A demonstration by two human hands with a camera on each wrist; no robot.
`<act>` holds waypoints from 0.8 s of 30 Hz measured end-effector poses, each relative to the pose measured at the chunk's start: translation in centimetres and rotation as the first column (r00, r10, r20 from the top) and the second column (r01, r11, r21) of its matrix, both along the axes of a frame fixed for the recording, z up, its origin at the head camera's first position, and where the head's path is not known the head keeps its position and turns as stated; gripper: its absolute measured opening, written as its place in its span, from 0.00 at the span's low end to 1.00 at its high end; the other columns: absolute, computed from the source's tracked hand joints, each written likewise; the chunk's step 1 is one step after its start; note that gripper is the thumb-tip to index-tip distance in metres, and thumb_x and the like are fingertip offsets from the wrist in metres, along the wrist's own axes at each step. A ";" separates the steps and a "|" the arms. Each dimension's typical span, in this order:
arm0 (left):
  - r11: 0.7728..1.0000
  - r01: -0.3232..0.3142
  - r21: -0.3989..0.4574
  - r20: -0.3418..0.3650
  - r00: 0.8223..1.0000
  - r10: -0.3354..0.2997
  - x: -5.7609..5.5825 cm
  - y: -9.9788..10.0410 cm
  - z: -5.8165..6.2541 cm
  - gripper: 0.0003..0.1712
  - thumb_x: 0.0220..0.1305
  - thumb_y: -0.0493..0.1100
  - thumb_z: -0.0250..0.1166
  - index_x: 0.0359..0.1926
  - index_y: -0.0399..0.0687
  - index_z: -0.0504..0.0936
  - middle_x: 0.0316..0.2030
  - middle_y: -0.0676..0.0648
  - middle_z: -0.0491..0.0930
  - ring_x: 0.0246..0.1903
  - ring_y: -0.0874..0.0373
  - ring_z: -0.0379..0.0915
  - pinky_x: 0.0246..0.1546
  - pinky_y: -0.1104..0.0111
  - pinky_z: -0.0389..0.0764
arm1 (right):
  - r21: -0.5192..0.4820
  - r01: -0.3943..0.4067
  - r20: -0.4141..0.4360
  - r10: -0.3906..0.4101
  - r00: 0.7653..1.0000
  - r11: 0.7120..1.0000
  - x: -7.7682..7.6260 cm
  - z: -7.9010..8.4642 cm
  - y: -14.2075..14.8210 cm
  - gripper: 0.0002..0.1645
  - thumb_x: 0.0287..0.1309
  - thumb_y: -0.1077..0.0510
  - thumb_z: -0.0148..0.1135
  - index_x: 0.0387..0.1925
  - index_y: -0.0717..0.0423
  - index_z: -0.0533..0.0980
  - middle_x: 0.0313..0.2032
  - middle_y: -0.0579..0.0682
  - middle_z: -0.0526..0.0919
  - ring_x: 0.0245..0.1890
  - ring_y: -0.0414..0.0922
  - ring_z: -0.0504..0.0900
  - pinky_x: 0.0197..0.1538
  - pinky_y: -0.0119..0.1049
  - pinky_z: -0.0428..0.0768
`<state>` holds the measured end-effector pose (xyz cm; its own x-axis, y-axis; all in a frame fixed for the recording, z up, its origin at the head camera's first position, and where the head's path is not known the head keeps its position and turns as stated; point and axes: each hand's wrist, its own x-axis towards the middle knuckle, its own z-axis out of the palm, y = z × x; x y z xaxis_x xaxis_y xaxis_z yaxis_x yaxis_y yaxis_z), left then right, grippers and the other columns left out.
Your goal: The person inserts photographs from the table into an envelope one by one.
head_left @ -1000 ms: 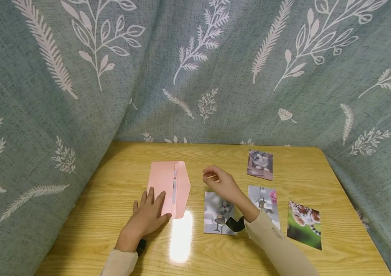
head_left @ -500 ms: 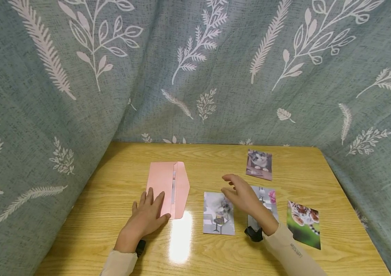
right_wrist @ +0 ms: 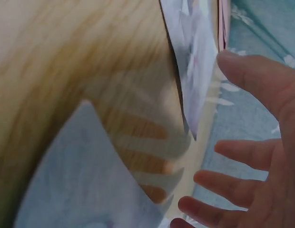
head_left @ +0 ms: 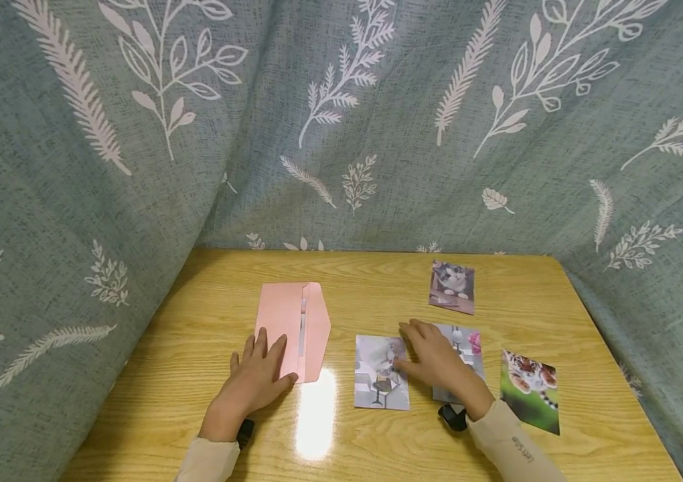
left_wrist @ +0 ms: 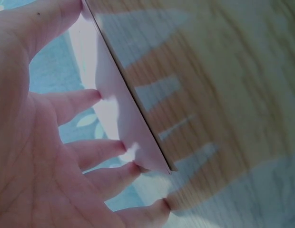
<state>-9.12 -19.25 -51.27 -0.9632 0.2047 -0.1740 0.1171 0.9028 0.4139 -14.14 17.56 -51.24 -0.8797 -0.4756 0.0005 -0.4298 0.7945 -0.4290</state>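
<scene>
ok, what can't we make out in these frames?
- Inside the pink envelope: head view, its paper hides all but a narrow strip.
- Photo with pink flower: head view, right hand covers part.
- Lower-left photo: right wrist view, image blurred.
- Right sleeve: head view, cut off by bottom edge.

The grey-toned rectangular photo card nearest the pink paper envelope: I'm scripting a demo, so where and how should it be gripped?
Probably pinch the grey-toned rectangular photo card by its right edge, coming from the right: it lies thin and nearly flat, with the right hand at that edge.
</scene>
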 end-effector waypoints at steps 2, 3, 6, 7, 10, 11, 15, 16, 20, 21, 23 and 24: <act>1.000 0.000 0.002 0.002 1.000 0.000 0.0 0.0 0.0 0.46 0.68 0.59 0.64 0.78 0.45 0.57 0.74 0.25 0.41 0.73 0.27 0.34 0.60 0.25 0.43 | 0.024 -0.002 0.011 0.002 1.000 1.000 0.1 -0.2 0.0 0.46 0.60 0.43 0.71 0.71 0.62 0.65 0.68 0.69 0.64 0.67 0.68 0.63 0.63 0.65 0.66; 1.000 -0.001 0.002 0.003 1.000 0.001 0.0 0.0 0.0 0.46 0.68 0.59 0.64 0.78 0.45 0.57 0.74 0.25 0.41 0.73 0.27 0.34 0.60 0.25 0.43 | 0.032 -0.003 0.015 0.003 1.000 0.999 0.1 -0.2 0.1 0.46 0.60 0.43 0.71 0.71 0.63 0.65 0.68 0.69 0.64 0.67 0.68 0.63 0.63 0.65 0.66; 1.000 -0.002 0.002 0.004 1.000 0.002 0.0 0.0 0.0 0.46 0.68 0.58 0.64 0.78 0.45 0.57 0.74 0.25 0.41 0.73 0.27 0.34 0.60 0.25 0.43 | 0.049 0.001 0.013 -0.002 1.000 0.999 0.2 -0.3 0.0 0.44 0.59 0.44 0.72 0.69 0.63 0.67 0.67 0.69 0.65 0.66 0.68 0.63 0.63 0.65 0.66; 1.000 -0.003 0.002 0.004 1.000 0.003 0.0 0.0 0.0 0.46 0.68 0.59 0.64 0.78 0.45 0.57 0.74 0.25 0.41 0.73 0.27 0.34 0.60 0.25 0.44 | 0.056 0.004 0.013 -0.005 1.000 0.998 0.2 -0.4 0.0 0.43 0.59 0.45 0.72 0.68 0.63 0.68 0.67 0.69 0.65 0.66 0.68 0.63 0.63 0.65 0.66; 1.000 -0.002 0.003 0.003 1.000 0.002 0.0 0.0 0.0 0.46 0.68 0.59 0.64 0.78 0.45 0.57 0.74 0.25 0.42 0.73 0.27 0.35 0.60 0.25 0.44 | 0.076 0.014 0.013 -0.015 1.000 0.997 0.2 -0.5 0.0 0.40 0.58 0.46 0.73 0.66 0.63 0.71 0.66 0.69 0.66 0.66 0.69 0.64 0.62 0.65 0.66; 1.000 -0.001 0.003 0.006 1.000 0.001 0.0 0.0 0.0 0.46 0.68 0.59 0.64 0.78 0.45 0.57 0.74 0.25 0.42 0.73 0.27 0.35 0.60 0.25 0.44 | 0.080 0.017 0.013 -0.018 1.000 0.997 0.2 -0.5 0.0 0.40 0.58 0.46 0.73 0.65 0.62 0.71 0.66 0.69 0.66 0.66 0.69 0.64 0.62 0.65 0.66; 1.000 -0.003 0.004 0.011 1.000 0.003 0.0 0.0 0.0 0.45 0.69 0.59 0.64 0.78 0.45 0.57 0.74 0.25 0.42 0.73 0.27 0.34 0.60 0.25 0.44 | 0.067 0.027 0.009 -0.028 1.000 0.997 0.2 -0.6 -0.1 0.38 0.57 0.46 0.74 0.62 0.60 0.73 0.65 0.66 0.68 0.65 0.67 0.66 0.61 0.64 0.68; 1.000 -0.004 0.005 0.011 1.000 0.004 0.1 0.0 0.1 0.45 0.69 0.59 0.64 0.78 0.45 0.57 0.74 0.25 0.42 0.73 0.27 0.34 0.60 0.25 0.44 | 0.057 0.031 0.004 -0.031 1.000 0.998 0.2 -0.6 -0.2 0.37 0.56 0.46 0.75 0.61 0.59 0.73 0.64 0.65 0.69 0.64 0.66 0.67 0.60 0.63 0.69; 1.000 -0.005 0.000 0.017 1.000 0.005 0.1 0.0 0.1 0.45 0.69 0.59 0.63 0.78 0.45 0.57 0.74 0.25 0.41 0.73 0.27 0.34 0.60 0.25 0.43 | -0.007 0.055 -0.019 -0.055 0.998 0.998 0.1 -0.6 -0.3 0.30 0.54 0.51 0.76 0.53 0.57 0.73 0.55 0.59 0.75 0.55 0.59 0.74 0.53 0.57 0.74; 1.000 -0.005 -0.001 0.018 1.000 0.005 0.1 0.0 0.1 0.45 0.69 0.59 0.63 0.78 0.45 0.57 0.74 0.25 0.41 0.73 0.27 0.34 0.60 0.25 0.43 | -0.019 0.063 -0.024 -0.064 0.998 0.998 0.1 -0.7 -0.4 0.28 0.55 0.52 0.76 0.52 0.57 0.73 0.52 0.57 0.76 0.52 0.57 0.75 0.51 0.54 0.75; 1.000 -0.004 -0.002 0.021 1.000 0.004 0.1 0.1 0.2 0.45 0.69 0.59 0.63 0.78 0.45 0.57 0.74 0.25 0.41 0.73 0.27 0.34 0.60 0.25 0.43 | -0.048 0.082 -0.026 -0.084 0.996 0.995 0.0 -0.7 -0.5 0.24 0.56 0.55 0.75 0.49 0.56 0.73 0.48 0.54 0.77 0.47 0.54 0.75 0.47 0.51 0.75; 1.000 -0.004 0.000 0.021 1.000 0.004 0.1 0.1 0.3 0.45 0.69 0.59 0.63 0.78 0.45 0.57 0.74 0.25 0.41 0.73 0.27 0.33 0.60 0.25 0.43 | -0.065 0.092 -0.028 -0.094 0.995 0.994 0.0 -0.7 -0.5 0.22 0.56 0.56 0.74 0.47 0.56 0.74 0.47 0.53 0.78 0.45 0.52 0.76 0.45 0.50 0.75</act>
<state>-9.02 -19.16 -51.01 -0.9601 0.2010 -0.1942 0.1048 0.9031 0.4165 -14.15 17.05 -51.96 -0.9191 -0.3900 0.0559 -0.3693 0.8032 -0.4674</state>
